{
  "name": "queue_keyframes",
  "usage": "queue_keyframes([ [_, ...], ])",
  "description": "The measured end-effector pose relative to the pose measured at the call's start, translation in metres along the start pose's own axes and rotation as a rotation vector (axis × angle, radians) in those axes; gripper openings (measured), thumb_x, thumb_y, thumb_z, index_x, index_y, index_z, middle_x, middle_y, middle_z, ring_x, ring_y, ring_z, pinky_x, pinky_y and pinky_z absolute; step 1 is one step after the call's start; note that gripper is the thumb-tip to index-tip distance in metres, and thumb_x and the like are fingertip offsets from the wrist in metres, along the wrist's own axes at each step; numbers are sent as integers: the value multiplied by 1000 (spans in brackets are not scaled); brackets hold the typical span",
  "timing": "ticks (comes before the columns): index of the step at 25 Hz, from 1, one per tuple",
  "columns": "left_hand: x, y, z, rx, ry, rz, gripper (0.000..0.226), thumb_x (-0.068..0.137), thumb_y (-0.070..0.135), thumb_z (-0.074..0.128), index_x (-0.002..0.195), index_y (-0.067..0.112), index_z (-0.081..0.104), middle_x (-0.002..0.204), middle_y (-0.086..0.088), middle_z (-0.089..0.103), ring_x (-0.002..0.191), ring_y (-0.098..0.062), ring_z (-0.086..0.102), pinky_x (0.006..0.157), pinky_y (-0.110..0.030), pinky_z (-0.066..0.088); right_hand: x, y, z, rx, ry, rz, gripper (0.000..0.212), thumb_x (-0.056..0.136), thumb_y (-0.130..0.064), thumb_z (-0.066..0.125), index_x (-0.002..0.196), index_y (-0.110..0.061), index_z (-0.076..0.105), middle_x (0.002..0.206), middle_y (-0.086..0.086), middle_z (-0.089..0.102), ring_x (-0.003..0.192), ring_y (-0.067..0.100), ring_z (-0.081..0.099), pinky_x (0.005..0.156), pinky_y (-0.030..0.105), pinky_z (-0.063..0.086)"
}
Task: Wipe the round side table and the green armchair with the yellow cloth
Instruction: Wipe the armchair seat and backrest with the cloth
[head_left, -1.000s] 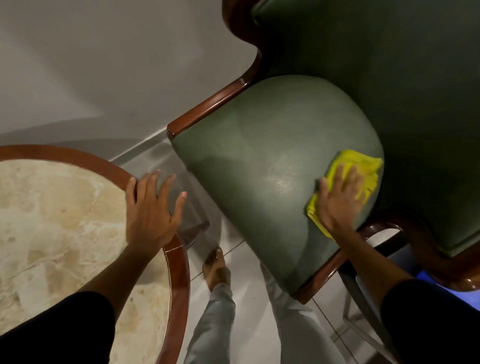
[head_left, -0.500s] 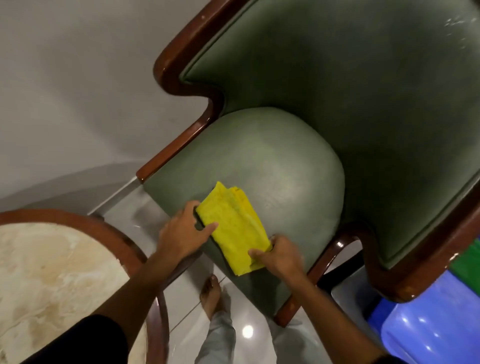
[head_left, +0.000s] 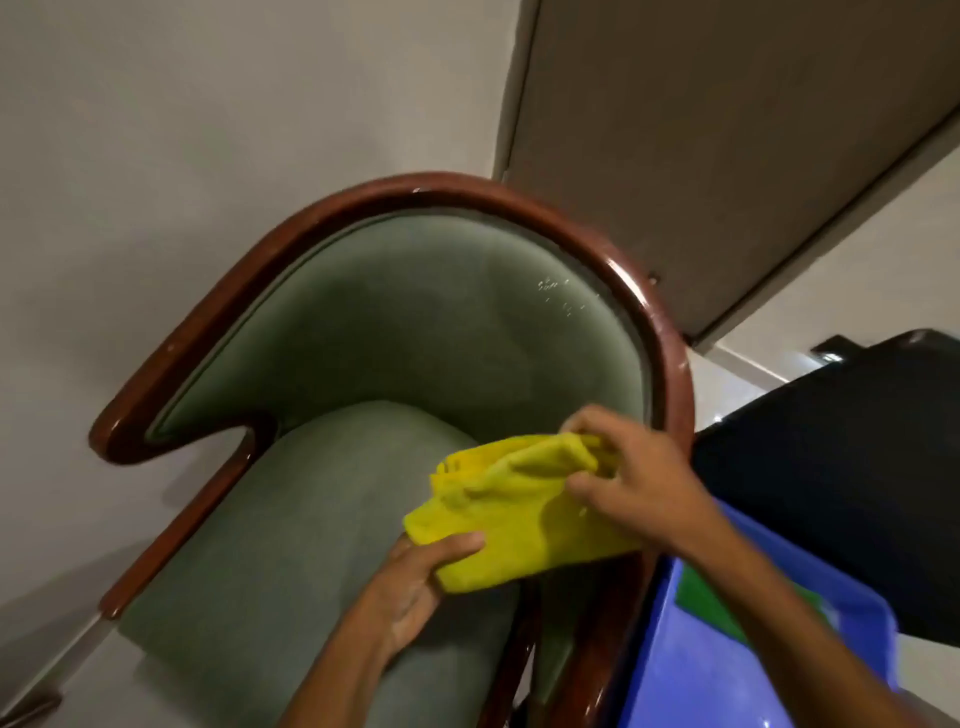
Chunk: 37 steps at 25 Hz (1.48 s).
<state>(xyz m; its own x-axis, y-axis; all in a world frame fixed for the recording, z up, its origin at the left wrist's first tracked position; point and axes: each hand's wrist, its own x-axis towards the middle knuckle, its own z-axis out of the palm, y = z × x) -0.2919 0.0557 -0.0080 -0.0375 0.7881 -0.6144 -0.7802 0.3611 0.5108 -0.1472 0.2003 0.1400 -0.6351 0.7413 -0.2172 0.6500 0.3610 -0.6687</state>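
Yellow cloth (head_left: 519, 519) now lifted off green armchair (head_left: 415, 338) seat, both hands pinching it: left (head_left: 410, 587), right (head_left: 639, 488).

Green armchair (head_left: 291, 561) on pale floor (head_left: 67, 691).

Blue bin (head_left: 691, 670) sat at lower right, open top, glossy inside wall. Green flat item (head_left: 727, 608) lay inside it near far rim, kind unclear. Black object (head_left: 841, 467) sat behind bin, at right edge. Wall (head_left: 208, 130) was plain off-white, upper left. Grey-brown panel (head_left: 701, 130) ran along upper right. Pale floor (head_left: 78, 670) showed at lower left.
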Motion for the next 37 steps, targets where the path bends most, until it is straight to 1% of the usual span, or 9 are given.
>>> queue_keyframes([
  [2, 30, 28, 65, 182, -42, 3, 33, 75, 3, 76, 102, 23, 79, 110, -2, 78, 100, -16, 74, 75, -25, 61, 24, 17, -55, -103, 354, 18, 43, 70, -21, 67, 111, -27, 58, 97, 3, 65, 83, 22, 62, 67, 16, 46],
  [4, 55, 50, 114, 472, 43, 80, 26, 79, 15, 77, 104, 25, 76, 116, 0, 76, 102, -14, 71, 84, -25, 59, 49, 38, -76, -310, 613, 42, 60, 77, -25, 71, 132, -23, 47, 121, 10, 59, 109, 30, 57, 84, 34, 46],
  [8, 77, 113, 94, 1496, 537, 602, 66, 83, 36, 66, 143, 23, 42, 149, -5, 46, 142, -24, 36, 115, -45, 31, 82, 65, -33, -413, 376, 310, 97, 85, -60, 57, 153, -8, 12, 156, 26, 24, 140, 41, 30, 108, 54, 34],
  [12, 80, 206, 9, 2002, 805, 755, 78, 87, 42, 60, 151, 16, 24, 163, -16, 18, 152, -32, 15, 121, -58, 18, 141, 71, -33, -673, 479, 214, 92, 88, -62, 50, 150, -2, 21, 128, 27, 52, 110, 42, 54, 91, 50, 42],
  [21, 70, 258, -87, 1810, 981, 438, 116, 71, 81, 40, 155, 12, -1, 165, -18, 11, 152, -35, 12, 120, -56, 15, 296, -13, 66, -917, 366, -552, 84, 91, -62, 41, 153, -8, 23, 159, 26, 23, 148, 41, 21, 119, 59, 14],
  [26, 75, 256, -95, 1806, 995, 488, 120, 65, 87, 33, 154, 13, 5, 162, -18, 20, 148, -37, 21, 117, -57, 18, 311, -6, 115, -1077, 178, -934, 70, 95, -27, 42, 156, -20, 8, 162, 23, 13, 151, 37, 10, 124, 49, 11],
  [32, 79, 259, -102, 1794, 979, 497, 120, 64, 88, 42, 153, 18, 2, 162, -20, 18, 147, -42, 21, 116, -63, 18, 223, 45, 47, -1029, 345, -380, 65, 94, -23, 44, 154, -14, 21, 159, 26, 22, 147, 41, 22, 120, 54, 20],
  [35, 70, 268, -93, 1723, 901, 350, 122, 67, 82, 54, 154, 18, -1, 165, -19, 11, 151, -41, 14, 118, -63, 15, 141, 62, 17, -978, 214, -42, 79, 90, -38, 57, 154, -10, 19, 158, 30, 20, 147, 43, 22, 120, 54, 18],
  [37, 42, 261, -83, 1701, 866, 294, 118, 73, 72, 63, 156, 19, -3, 166, -19, 5, 152, -39, 7, 121, -60, 12, 81, 55, 17, -942, 159, 104, 67, 88, -32, 55, 146, -3, 38, 148, 36, 38, 136, 47, 41, 111, 53, 36],
])
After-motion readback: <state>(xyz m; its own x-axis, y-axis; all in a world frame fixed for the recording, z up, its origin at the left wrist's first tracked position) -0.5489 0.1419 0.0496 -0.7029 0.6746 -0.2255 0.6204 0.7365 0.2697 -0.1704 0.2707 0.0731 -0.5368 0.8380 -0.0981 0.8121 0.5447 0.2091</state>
